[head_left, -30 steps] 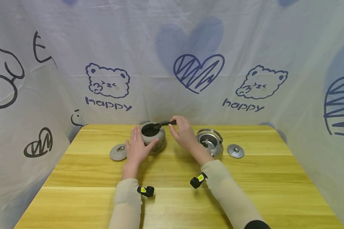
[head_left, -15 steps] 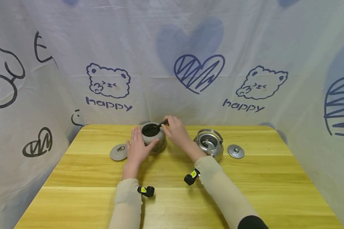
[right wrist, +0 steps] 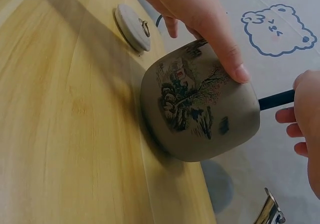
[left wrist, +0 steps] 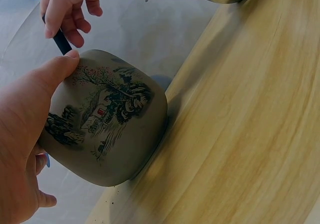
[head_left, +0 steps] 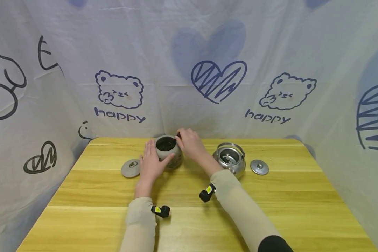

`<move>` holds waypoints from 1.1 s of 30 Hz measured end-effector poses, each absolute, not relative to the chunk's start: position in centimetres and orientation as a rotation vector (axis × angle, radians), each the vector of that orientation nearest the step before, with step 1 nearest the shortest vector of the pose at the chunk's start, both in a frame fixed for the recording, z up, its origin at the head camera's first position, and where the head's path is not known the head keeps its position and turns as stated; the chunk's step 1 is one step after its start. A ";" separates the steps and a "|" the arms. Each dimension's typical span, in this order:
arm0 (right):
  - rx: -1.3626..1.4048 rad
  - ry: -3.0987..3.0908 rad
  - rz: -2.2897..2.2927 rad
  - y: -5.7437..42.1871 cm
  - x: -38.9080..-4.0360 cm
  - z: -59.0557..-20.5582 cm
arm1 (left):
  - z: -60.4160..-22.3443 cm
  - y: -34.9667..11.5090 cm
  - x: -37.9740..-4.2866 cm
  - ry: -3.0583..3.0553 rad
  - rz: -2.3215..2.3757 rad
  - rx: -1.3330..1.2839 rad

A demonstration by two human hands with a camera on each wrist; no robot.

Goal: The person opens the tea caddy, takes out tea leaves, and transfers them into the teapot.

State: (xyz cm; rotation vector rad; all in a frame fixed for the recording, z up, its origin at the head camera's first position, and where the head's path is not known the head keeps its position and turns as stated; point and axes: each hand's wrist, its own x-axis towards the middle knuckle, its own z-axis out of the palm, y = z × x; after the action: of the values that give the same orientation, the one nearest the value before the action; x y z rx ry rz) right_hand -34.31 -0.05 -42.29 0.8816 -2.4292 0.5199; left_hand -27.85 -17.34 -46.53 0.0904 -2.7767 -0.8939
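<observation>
From where I stand, reading the table as a clock with 12 at its far edge, the painted jar sits upright towards 11. The left hand is clamped around it: fingers long against its 9 o'clock side, thumb reaching across the front onto the shoulder, just short of the mouth. To my eye that hold is there to stop the jar sliding or tipping, while leaving the opening to the other hand.

The right hand, at the jar's 2 o'clock, pinches the black handle of a scoop between thumb and fingers. The handle slants over the rim into the jar; the working end is hidden or too dark to make out, and I cannot tell how full the jar is. Pinching it up there probably keeps the knuckles outside the mouth.

The jar's lid lies flat between its 8 and 9 o'clock, just beside the left hand, presumably put there to be within reach yet away from the scoop. Towards 1, well apart from the jar, a metal kettle stands uncovered, a strainer with holes showing inside. Its own small lid lies at its 3 o'clock, perhaps to be out of the right arm's path.
</observation>
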 end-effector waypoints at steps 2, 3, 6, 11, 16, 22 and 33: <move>0.868 -2.448 0.494 -0.1 -34.3 -42.3 | -46.6 -17.3 -27.8 -2.776 -0.891 0.088; 0.860 -2.457 0.478 -0.2 -34.4 -42.2 | -46.6 -17.3 -27.8 -2.777 -0.890 0.087; 0.817 -2.498 0.402 -0.3 -34.5 -42.2 | -46.6 -17.3 -27.8 -2.781 -0.885 0.085; 0.721 -2.617 0.232 -0.6 -34.8 -42.1 | -46.5 -17.3 -27.8 -2.776 -0.886 0.088; 0.692 -2.715 0.250 -0.8 -34.9 -42.0 | -46.5 -17.3 -27.9 -2.778 -0.889 0.088; 0.723 -2.749 0.372 -0.9 -34.9 -41.8 | -46.5 -17.2 -27.9 -2.771 -0.883 0.087; 1.028 -2.717 0.420 -0.6 -34.8 -41.6 | -46.5 -17.3 -27.9 -2.782 -0.890 0.088</move>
State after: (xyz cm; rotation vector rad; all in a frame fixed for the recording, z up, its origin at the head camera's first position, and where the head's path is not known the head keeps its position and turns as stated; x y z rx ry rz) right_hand -34.84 -0.63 -41.60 1.0276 -2.7166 0.4202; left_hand -27.88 -17.33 -46.53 0.0882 -2.7819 -0.8902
